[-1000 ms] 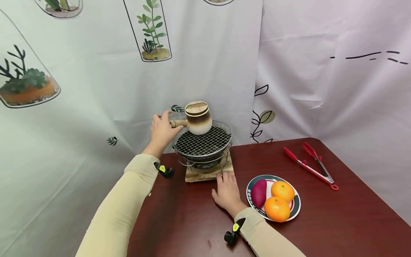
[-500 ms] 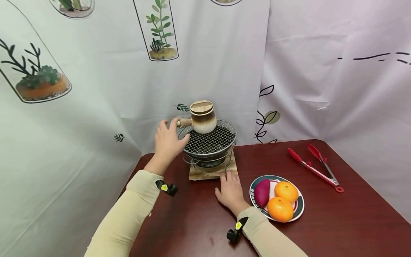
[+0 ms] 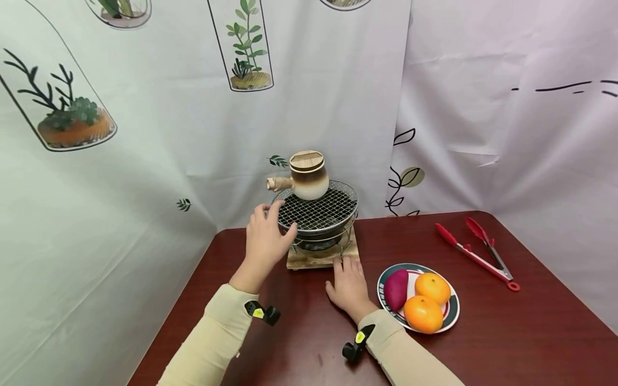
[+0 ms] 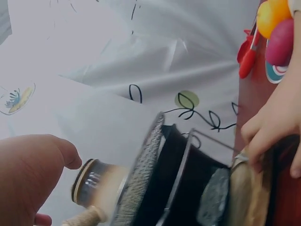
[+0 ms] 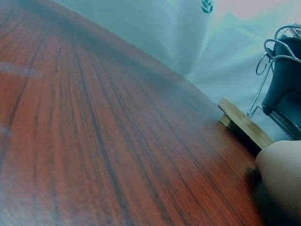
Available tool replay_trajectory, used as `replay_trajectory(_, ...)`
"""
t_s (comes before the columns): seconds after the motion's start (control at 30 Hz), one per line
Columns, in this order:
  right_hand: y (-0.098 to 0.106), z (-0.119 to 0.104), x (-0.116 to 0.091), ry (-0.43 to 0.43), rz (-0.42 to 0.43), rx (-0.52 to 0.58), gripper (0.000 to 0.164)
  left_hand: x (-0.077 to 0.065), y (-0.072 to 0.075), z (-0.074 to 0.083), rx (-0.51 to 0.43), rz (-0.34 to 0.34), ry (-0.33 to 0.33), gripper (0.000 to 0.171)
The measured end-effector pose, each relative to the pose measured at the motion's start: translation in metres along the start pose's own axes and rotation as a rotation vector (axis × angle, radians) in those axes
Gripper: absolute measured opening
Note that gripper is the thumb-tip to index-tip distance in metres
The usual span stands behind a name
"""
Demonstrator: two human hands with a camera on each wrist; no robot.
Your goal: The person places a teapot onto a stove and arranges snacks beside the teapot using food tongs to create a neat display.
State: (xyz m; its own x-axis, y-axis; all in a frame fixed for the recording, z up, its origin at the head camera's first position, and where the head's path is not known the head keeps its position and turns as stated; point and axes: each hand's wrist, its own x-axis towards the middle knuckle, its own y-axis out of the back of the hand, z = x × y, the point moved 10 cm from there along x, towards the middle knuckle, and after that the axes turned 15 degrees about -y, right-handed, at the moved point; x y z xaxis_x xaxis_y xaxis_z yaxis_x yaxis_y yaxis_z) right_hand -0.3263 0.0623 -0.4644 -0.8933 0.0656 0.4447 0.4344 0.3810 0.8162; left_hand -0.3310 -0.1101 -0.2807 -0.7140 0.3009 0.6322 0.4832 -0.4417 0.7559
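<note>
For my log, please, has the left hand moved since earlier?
Yes: against the grill, the left hand moved down the head view, away from the pot handle.

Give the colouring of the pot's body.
Pot body: dark brown near the top, fading to cream below; shows best in the head view.

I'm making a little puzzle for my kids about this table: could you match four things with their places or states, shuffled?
Things
1. lidded pot
2. tongs
3. plate
4. right hand

Places and states
A. fingertips at the wooden board
B. standing on the mesh grill
C. holding two orange fruits and a purple item
D. lying on the table with arms spread

Right pairs: 1-B, 2-D, 3-C, 4-A
</note>
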Motion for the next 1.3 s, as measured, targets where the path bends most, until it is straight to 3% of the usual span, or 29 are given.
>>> replay_trajectory(0.2,0.003,-0.001,0.000,0.025,0.046,0.003,0.061,-0.018,-0.016,0.006,-0.008,-0.003,-0.005,0.060)
replay_trajectory(0.43,0.001,0.001,-0.001,0.004,-0.006,-0.005,0.062,-0.033,-0.025,0.009,-0.030,0.029,-0.001,0.057)
replay_trajectory(0.73,0.003,0.000,0.001,0.011,0.007,-0.004,0.062,-0.050,-0.040,0.017,-0.046,0.057,-0.001,0.052)
replay_trajectory(1.07,0.000,-0.002,-0.001,0.014,-0.009,-0.010,0.062,-0.071,-0.057,0.029,-0.034,0.148,-0.092,0.044)
replay_trajectory(1.3,0.000,-0.002,-0.001,0.007,-0.013,-0.019,0.062,-0.081,-0.071,0.033,-0.031,0.162,-0.128,0.040)
